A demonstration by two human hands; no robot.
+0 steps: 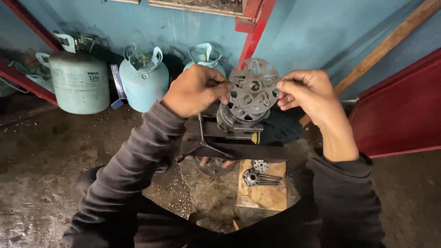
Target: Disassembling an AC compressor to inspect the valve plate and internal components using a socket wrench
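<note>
A round grey metal plate (pixel 254 88), pierced with many cut-outs, is held up on edge between both hands, just above a dark cylindrical assembly (pixel 239 120) that sits directly beneath the grip. The plate's left rim is pinched by the closed fingers of the left hand (pixel 195 90), and its right rim by the fingertips of the right hand (pixel 307 92), whose remaining fingers are curled loosely. Below the grip, the assembly is carried on a dark metal bracket (pixel 229 149) with a thin rod standing beside it. Further below, a small hub with pins (pixel 257 177) and a little perforated disc (pixel 260 166) lie on a piece of cardboard (pixel 264 195). Beyond the grip, pale blue gas cylinders (pixel 143 80) stand against a blue wall, and a red panel (pixel 404 110) lies off to the right. Since the plate is gripped only at its edges by fingertips, a slip is judged possible; it could then drop onto the assembly or strike the loose parts below. A tilted plate might also bind if lowered unevenly.
</note>
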